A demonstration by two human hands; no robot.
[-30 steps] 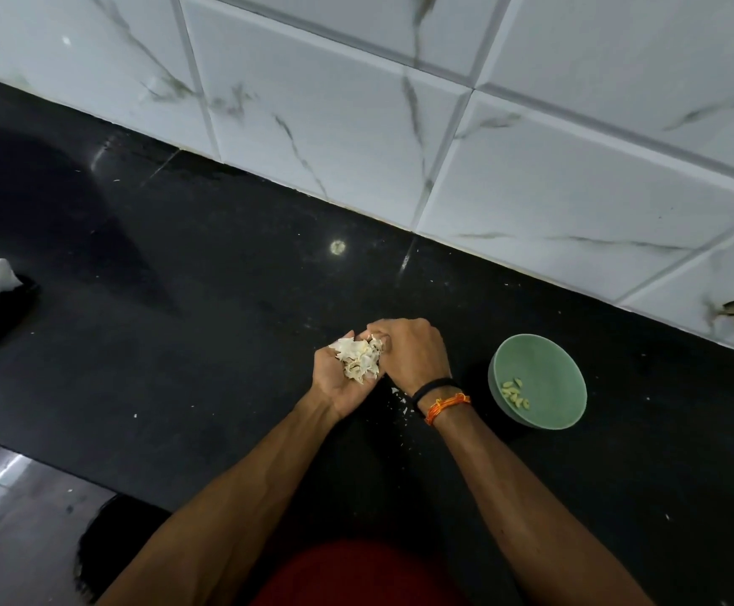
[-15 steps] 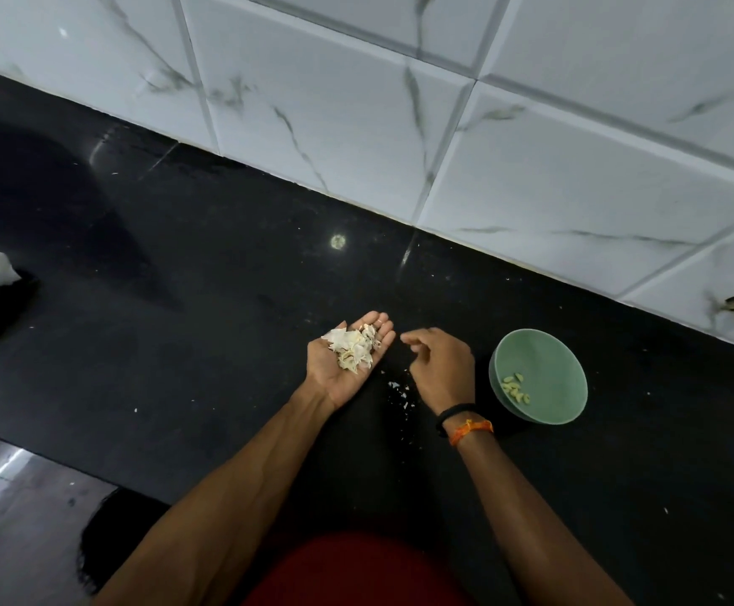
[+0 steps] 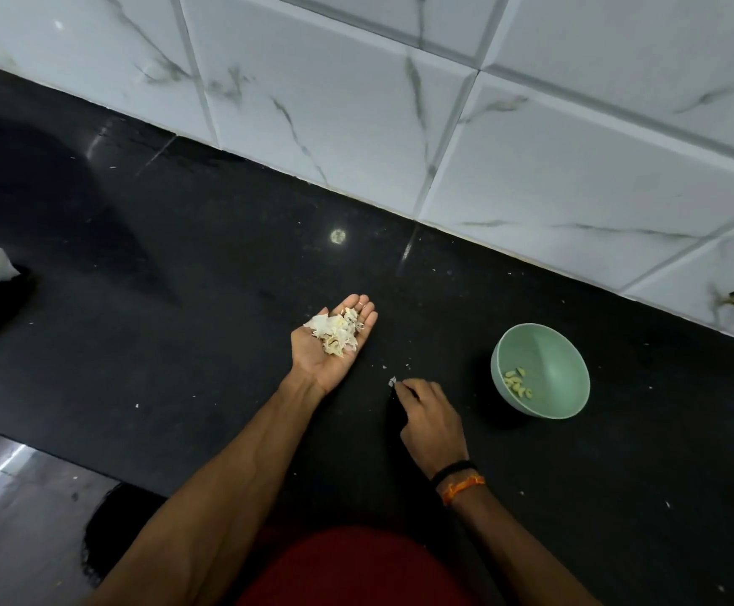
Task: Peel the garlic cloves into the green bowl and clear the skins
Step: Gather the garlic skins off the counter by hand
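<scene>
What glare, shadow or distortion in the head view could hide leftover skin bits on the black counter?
Head view: a round light reflection glares on the glossy counter; dark shadow pools far left, and beside the right hand near the skin bit at its fingers; wide-angle bending curves the tile lines; the skins in the left palm look sharp.

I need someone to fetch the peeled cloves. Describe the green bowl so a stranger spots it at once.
Start at the black countertop below the white marbled wall tiles. To the right of the person's right hand stands the green bowl, round and pale green, the only bowl there, with a few peeled garlic cloves inside.
</scene>
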